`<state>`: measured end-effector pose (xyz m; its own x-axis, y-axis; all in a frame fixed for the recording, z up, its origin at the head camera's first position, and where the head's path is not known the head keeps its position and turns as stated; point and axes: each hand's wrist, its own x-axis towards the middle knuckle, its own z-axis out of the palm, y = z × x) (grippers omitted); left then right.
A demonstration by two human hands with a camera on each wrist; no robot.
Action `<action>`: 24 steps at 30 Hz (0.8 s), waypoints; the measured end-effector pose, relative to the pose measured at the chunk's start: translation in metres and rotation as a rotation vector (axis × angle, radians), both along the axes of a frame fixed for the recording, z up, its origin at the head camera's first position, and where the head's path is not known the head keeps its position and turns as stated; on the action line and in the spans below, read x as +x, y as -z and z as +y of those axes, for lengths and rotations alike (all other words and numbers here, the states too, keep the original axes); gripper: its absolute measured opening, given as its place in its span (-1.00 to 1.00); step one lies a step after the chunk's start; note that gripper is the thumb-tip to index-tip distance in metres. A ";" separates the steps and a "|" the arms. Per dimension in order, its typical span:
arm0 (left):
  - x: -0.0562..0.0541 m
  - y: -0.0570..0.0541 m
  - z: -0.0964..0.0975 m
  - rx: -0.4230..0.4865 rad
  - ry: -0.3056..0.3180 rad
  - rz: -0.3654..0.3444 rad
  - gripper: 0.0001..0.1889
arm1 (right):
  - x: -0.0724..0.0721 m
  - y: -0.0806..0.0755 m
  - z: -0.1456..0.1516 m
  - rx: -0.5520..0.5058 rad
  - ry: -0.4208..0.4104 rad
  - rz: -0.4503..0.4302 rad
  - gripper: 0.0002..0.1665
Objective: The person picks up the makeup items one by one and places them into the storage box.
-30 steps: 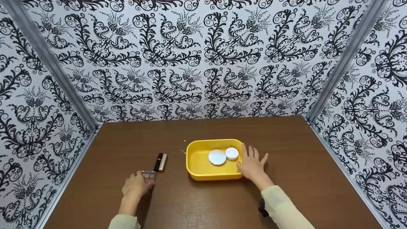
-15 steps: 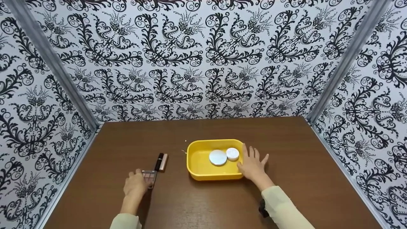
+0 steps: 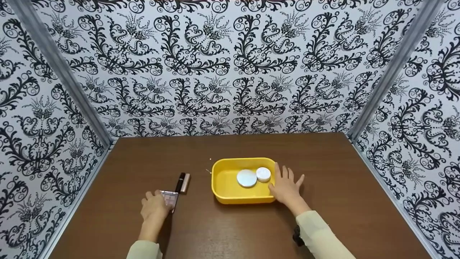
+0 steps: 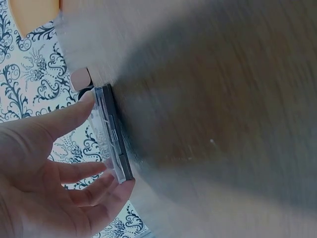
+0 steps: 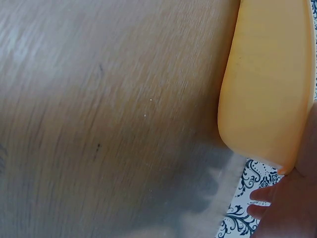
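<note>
In the head view my left hand [image 3: 154, 210] pinches a small square makeup palette [image 3: 169, 198] with a clear lid and pinkish pans. The left wrist view shows the palette [image 4: 113, 136] nearly edge-on, thumb at one edge and fingertips at the opposite one, close over the table. My right hand [image 3: 288, 189] rests at the right rim of a yellow tub [image 3: 225, 183], fingers spread and fairly straight. Inside the tub lie a larger pale round compact [image 3: 247, 178] and a smaller white round jar [image 3: 263, 174]. The right wrist view shows the tub's outer wall [image 5: 270, 84] beside my hand.
Just beyond the palette, a black tube [image 3: 180, 183] and a pale pink tube [image 3: 185, 183] lie side by side on the brown table [image 3: 230, 230]. Patterned walls [image 3: 230, 90] enclose the table at the back and both sides. Small white specks dot the wood left of the tub.
My left hand has shifted slightly right and away from me. The palette has tilted a little and its lid catches more light. My right hand and the tub stay as they were.
</note>
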<state>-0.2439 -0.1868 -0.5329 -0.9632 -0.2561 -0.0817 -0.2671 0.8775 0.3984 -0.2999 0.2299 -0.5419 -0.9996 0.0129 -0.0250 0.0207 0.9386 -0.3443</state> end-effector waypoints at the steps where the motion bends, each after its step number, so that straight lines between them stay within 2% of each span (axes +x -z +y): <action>1: 0.000 -0.001 0.001 -0.003 -0.001 0.000 -0.22 | 0.000 0.000 0.000 0.005 0.000 0.003 -0.01; 9: -0.001 -0.003 0.005 -0.036 -0.003 0.006 -0.16 | 0.000 0.000 0.001 0.003 -0.003 0.010 -0.01; 24: -0.001 0.001 0.009 -0.082 -0.004 0.071 -0.15 | 0.000 0.003 -0.001 -0.003 -0.006 0.010 0.00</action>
<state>-0.2453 -0.1780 -0.5335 -0.9648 -0.2628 0.0085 -0.2440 0.9068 0.3438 -0.2998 0.2292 -0.5452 -0.9999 0.0067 -0.0148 0.0115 0.9377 -0.3473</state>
